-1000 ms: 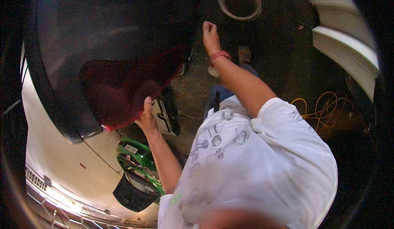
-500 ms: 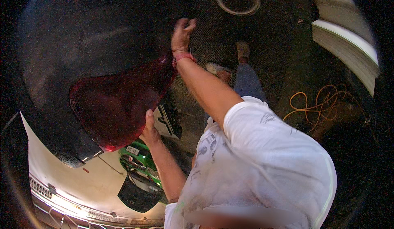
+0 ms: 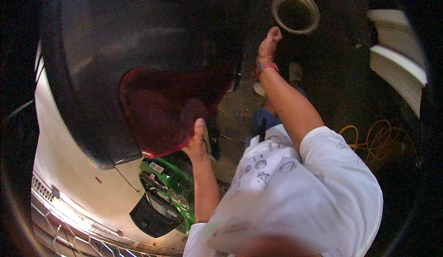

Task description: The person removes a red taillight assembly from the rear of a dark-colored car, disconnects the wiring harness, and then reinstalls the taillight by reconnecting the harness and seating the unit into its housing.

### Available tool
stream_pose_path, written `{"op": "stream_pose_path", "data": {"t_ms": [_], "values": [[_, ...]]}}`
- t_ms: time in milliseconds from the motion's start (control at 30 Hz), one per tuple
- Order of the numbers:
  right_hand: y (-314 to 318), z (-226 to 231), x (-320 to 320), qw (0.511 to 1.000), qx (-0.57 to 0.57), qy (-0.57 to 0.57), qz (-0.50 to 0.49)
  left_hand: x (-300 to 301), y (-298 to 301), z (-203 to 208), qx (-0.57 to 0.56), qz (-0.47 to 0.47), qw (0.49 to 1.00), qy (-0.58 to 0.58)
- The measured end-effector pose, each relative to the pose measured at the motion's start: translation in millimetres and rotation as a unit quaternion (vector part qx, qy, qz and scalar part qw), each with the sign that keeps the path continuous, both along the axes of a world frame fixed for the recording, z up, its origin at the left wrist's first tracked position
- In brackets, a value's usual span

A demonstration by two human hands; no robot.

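While the right hand (image 3: pixel 269 47) curls, the left hand (image 3: pixel 197 146), grip unclear, touches a taillight (image 3: pixel 157 109).

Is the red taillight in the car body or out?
In: the red taillight sits in the dark car body, which borders its upper and left edges.

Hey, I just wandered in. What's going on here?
A person in a white shirt is working at a dark vehicle body. Their left hand is at the lower edge of a red tail light, thumb on the surface and other fingers mostly hidden. Their right hand, red band at the wrist, is held out apart from the light, with nothing clearly visible in it. A green car stands in the background.
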State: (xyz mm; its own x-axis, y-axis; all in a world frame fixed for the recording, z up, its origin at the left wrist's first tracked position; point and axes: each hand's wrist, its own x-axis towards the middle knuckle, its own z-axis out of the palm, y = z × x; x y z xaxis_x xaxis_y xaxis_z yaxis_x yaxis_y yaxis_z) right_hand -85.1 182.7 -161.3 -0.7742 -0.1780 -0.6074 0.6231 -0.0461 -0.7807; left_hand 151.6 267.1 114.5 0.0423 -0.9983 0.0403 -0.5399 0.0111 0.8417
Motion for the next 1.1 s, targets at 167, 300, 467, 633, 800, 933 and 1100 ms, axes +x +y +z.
{"op": "stream_pose_path", "data": {"t_ms": [167,300,467,633,800,933,1100], "values": [[-13,4,27,1.0,0.01,-0.017,-0.018,1,-3,0,0.004,0.014,1.0,-0.02],[-36,36,56,0.997,0.033,-0.039,-0.054,2,-4,1,0.018,-0.001,0.999,-0.026],[-38,57,51,0.993,-0.014,0.013,0.116,20,-1,-2,0.049,0.028,0.998,0.029],[-1,55,20,0.985,-0.03,0.058,0.16,41,3,-5,0.005,-0.004,1.0,0.016],[44,142,48,0.908,-0.101,0.262,0.311,29,9,-2,0.003,-0.002,0.998,0.07],[79,219,60,0.856,-0.191,0.317,0.361,16,15,9,-0.049,-0.02,0.993,0.107],[80,239,67,0.842,-0.187,0.338,0.377,23,11,7,-0.062,-0.004,0.995,0.081]]}}
